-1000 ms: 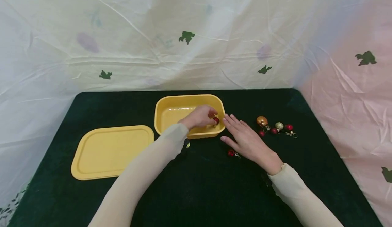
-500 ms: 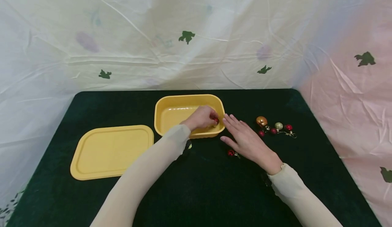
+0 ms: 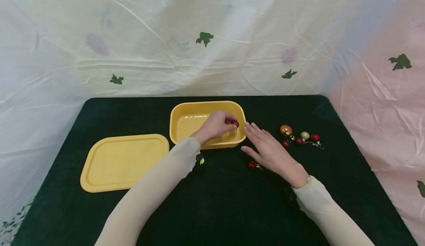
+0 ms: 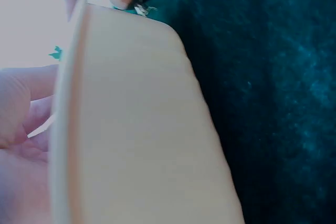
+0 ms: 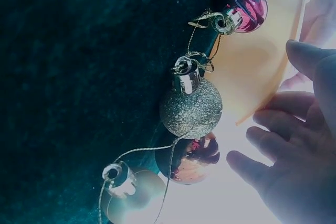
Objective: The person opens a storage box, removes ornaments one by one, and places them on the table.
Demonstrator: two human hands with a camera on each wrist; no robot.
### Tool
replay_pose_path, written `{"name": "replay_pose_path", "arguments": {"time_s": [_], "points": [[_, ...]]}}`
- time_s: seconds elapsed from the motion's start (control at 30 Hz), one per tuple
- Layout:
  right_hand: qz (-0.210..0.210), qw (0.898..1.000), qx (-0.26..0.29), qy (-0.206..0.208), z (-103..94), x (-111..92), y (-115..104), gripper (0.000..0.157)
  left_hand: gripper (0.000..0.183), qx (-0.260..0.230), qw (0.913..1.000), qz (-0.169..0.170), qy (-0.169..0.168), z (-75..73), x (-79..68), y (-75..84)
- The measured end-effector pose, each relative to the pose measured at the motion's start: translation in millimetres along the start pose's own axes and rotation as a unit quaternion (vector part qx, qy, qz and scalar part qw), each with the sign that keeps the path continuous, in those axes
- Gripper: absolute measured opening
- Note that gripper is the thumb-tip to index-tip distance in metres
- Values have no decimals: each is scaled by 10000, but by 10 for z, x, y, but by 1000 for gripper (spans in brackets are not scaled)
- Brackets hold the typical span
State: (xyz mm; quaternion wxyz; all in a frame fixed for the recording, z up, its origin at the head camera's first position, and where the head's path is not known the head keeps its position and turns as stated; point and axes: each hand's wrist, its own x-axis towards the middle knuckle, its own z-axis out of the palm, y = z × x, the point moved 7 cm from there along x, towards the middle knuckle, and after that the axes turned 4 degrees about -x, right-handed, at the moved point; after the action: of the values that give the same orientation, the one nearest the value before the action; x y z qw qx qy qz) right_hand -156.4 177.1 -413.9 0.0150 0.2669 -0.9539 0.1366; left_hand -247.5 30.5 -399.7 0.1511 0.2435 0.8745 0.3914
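Note:
My left hand (image 3: 217,125) reaches into the yellow box (image 3: 186,107) and pinches a small red bauble (image 3: 235,124) between thumb and fingers, near the right inner wall. In the left wrist view, the side of the box covers much of that hand (image 4: 29,129). My right hand (image 3: 270,153) has its fingers straight, the tips at the box's right rim. Under its thumb side a shiny red bauble (image 3: 252,164) lies on the table. Close to the hand in the right wrist view are a glittery bauble (image 5: 194,111) and a shiny red bauble (image 5: 252,6).
A yellow lid (image 3: 124,163) lies flat on the dark green tabletop (image 3: 212,201), left of the box. To the right sits a cluster of baubles: a gold one (image 3: 286,130), a glittery one (image 3: 304,135) and several red ones. A patterned curtain (image 3: 166,54) hangs behind.
My left hand rises slightly inside the box, and the red bauble comes up with it. The right hand stays at the rim, and the head view shifts a little.

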Motion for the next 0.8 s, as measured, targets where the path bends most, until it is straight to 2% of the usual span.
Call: {"name": "replay_pose_path", "arguments": {"time_s": [0.2,0.37,0.6,0.8], "points": [[-4,10000,13,-32,-1,-3,-6,69,33,-179,9989,169,400,-136,-187,75],[7,10000,51,-45,0,-6,2,69,34,-333,9972,346,582,-198,-361,121],[6,9999,79,-64,13,-2,20,70,34,-650,9942,401,753,-219,-579,151],[-7,10000,49,-38,23,2,31,70,33,-539,9923,723,847,-158,-738,198]]}}
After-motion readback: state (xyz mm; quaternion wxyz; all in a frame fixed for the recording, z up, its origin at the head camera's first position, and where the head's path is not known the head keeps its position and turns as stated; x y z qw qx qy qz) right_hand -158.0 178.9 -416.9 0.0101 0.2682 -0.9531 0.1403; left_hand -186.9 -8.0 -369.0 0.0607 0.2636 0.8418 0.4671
